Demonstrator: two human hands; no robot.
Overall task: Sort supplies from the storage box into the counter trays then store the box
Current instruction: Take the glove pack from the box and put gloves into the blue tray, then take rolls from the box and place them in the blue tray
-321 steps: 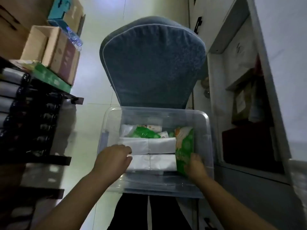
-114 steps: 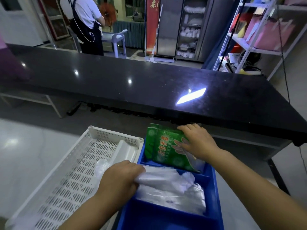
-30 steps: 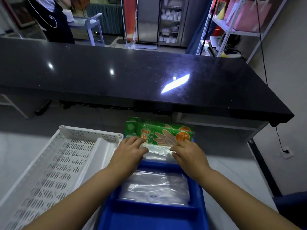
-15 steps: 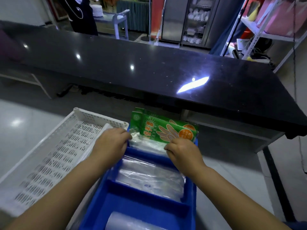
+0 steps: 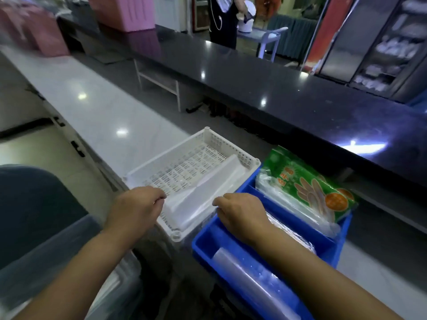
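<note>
Fingers [image 5: 159, 200] of the left hand [image 5: 135, 212] are curled together and pinch the left end of a clear plastic packet [image 5: 191, 204]. The right hand [image 5: 240, 214] pinches the packet's other end with its fingertips [image 5: 218, 202] curled the same way. The packet is stretched between the two hands, low over the near right part of the white slotted tray [image 5: 191, 144], which stands at the near edge of the pale worktop [image 5: 92, 105].

Touching the white tray's right side is the blue divided tray [image 5: 339, 248], also at the worktop's near edge. Its far compartment holds a green glove pack [image 5: 307, 183] leaning on a stack of clear bags [image 5: 298, 209]. The middle compartment holds more clear film, mostly hidden under the right wrist. A clear roll or folded bag [image 5: 251, 282] lies in the near compartment.

Below the left forearm, off the worktop's near edge, is a translucent storage box [image 5: 115, 280], blurred, with a grey-blue chair back [image 5: 27, 197] beside it. Beyond the worktop's far edge runs a glossy black counter [image 5: 288, 95]. Pink boxes [image 5: 124, 12] stand at the counter's far left end, and a person in a dark apron [image 5: 223, 21] stands behind it.
</note>
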